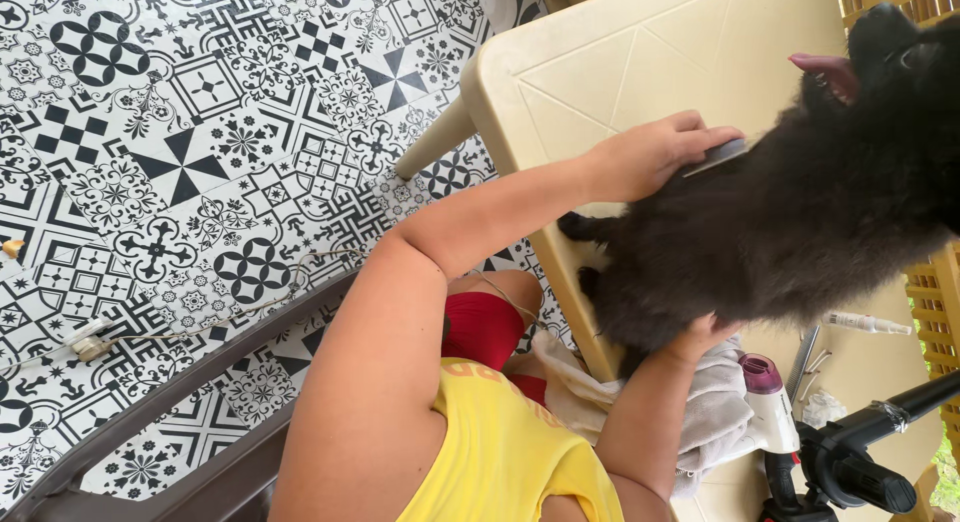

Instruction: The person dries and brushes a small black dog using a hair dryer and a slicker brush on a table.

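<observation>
I hold one grooming comb (716, 156) in my left hand (650, 160), fingers closed around its handle, and I press its teeth into the fur on the back of the one black dog (790, 222), because the coat there is thick and needs some pressure. The dog stands on the beige plastic table (620, 62), close to the edge that is nearest to me, with two front paws (580, 227) right at this edge. My right hand (705, 334) rests under the dog's hind part with the fingers curled against the fur; it grips no tool, it only keeps the animal in place while I comb. Just beside this hand, one light towel (715, 407) lies at the near corner of the table, and next to it stands one white hair dryer with purple top (770, 407). One small white bottle (865, 324) lies further on the table, behind the dog
</observation>
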